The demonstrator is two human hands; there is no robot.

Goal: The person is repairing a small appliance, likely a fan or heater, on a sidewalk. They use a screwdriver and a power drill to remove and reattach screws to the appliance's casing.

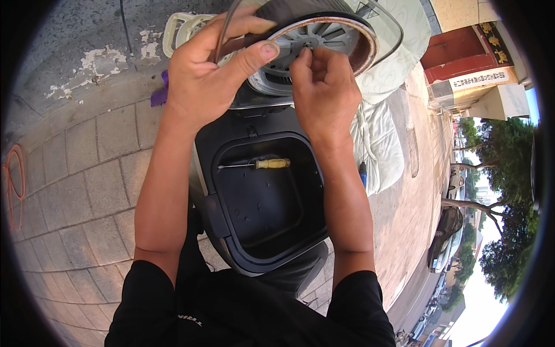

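A round appliance housing (367,46) with a rusty inner rim is tilted toward me at the top of the view. Inside it sits a grey metal fan wheel (326,37) with radial slots. My left hand (211,75) grips the housing's left edge between thumb and fingers. At the wheel's centre, the fingertips of my right hand (326,87) are pinched together; whatever they hold is too small and covered to name. Below both hands lies a black fryer basket (222,222). It contains a yellow-handled screwdriver (273,164) and several small screws (259,206).
Pale patterned cloth (381,156) spreads to the right, with a blue-handled tool (363,173) at its edge. A cream plastic part (173,32) and a purple cloth (159,95) lie left. Orange cord (14,179) rests on the paving. A parked car (448,237) stands far right.
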